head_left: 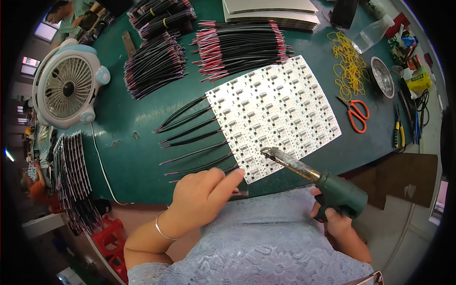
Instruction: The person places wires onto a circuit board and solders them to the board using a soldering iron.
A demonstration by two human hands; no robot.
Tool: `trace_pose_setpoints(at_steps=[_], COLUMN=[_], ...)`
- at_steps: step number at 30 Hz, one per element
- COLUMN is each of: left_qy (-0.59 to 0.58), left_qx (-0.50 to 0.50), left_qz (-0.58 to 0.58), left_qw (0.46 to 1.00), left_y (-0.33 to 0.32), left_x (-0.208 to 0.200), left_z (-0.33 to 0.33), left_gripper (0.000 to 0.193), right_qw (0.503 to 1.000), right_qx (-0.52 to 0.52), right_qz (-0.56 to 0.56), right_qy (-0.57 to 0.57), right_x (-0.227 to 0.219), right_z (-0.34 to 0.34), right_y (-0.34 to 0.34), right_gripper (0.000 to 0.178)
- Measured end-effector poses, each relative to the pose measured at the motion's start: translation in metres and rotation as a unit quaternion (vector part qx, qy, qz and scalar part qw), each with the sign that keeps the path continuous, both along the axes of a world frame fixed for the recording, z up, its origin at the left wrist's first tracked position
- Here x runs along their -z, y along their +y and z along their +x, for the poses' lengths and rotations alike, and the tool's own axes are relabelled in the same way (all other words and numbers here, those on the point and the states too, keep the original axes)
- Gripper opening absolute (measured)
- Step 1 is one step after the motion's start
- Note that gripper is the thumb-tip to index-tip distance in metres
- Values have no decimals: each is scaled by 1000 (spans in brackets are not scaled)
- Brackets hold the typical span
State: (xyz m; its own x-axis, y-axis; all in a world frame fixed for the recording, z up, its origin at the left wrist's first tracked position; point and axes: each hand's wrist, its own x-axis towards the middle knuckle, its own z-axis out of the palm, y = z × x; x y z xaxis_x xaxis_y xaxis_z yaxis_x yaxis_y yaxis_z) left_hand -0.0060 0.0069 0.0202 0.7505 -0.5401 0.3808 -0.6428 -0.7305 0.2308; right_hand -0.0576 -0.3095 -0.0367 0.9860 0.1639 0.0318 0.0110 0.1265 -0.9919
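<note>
A white circuit board panel (285, 107) with rows of small components lies on the green table. Several black cables (190, 133) stick out from its left edge, with thin coloured ends. My left hand (199, 194) is closed in a pinch at the panel's near left corner, on a wire mostly hidden by the fingers. In my right hand (335, 221) is a green soldering gun (346, 194), gripped by its handle. Its long metal barrel points up and left, and the dark tip is over the panel's lower part; whether it touches cannot be made out.
Bundles of black cables (244, 47) lie along the far side, beside stacked white boards (270, 12). A fan (69, 88) stands at left. To the right are yellow rubber bands (346, 64), orange-handled scissors (358, 116), a metal bowl (382, 78) and pliers (398, 133).
</note>
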Motion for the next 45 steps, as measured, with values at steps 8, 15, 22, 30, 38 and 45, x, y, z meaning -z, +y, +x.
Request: trace_pose_setpoints(at_steps=[8, 15, 22, 30, 38, 45], left_qy=[-33, -26, -26, -12, -9, 7], left_qx=[-47, -39, -40, -34, -36, -57], left_qz=[-19, -2, -5, 7, 24, -34], left_qw=[998, 999, 999, 999, 999, 998], left_y=[-6, -11, -12, -12, -10, -8], left_x=[32, 29, 27, 24, 21, 23], left_z=[0, 2, 3, 4, 6, 7], left_gripper=[23, 19, 17, 17, 20, 21], right_qw=[970, 949, 939, 906, 934, 942], right_qx=[-112, -92, -88, -84, -90, -72], right_qz=[-207, -273, -277, -319, -261, -245], right_qy=[-65, -125, -186, -265, -227, -216], right_x=[5, 4, 2, -4, -11, 1], right_z=[-8, -4, 1, 8, 10, 8], right_y=[-15, -8, -2, 4, 4, 0], right_gripper=[22, 27, 28, 28, 19, 24])
